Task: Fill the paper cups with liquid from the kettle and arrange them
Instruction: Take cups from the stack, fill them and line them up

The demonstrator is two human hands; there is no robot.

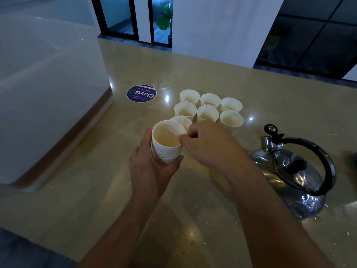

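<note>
My left hand (152,167) grips a stack of nested white paper cups (166,146) above the counter, its mouth tilted toward me. At the stack's right side my right hand (208,144) pinches the rim of the top cup with thumb and forefinger. Several single paper cups (207,109) stand upright in a tight cluster just behind the hands; one of them (181,121) is partly hidden by the stack. A shiny steel kettle (293,171) with a black arched handle and lid knob sits to the right, spout pointing toward the cups.
The beige stone counter (193,219) stretches all around. A round purple sticker (141,93) lies left of the cup cluster. A large white block (48,97) fills the left side. Beyond the counter's far edge stand a white pillar and dark glass panes.
</note>
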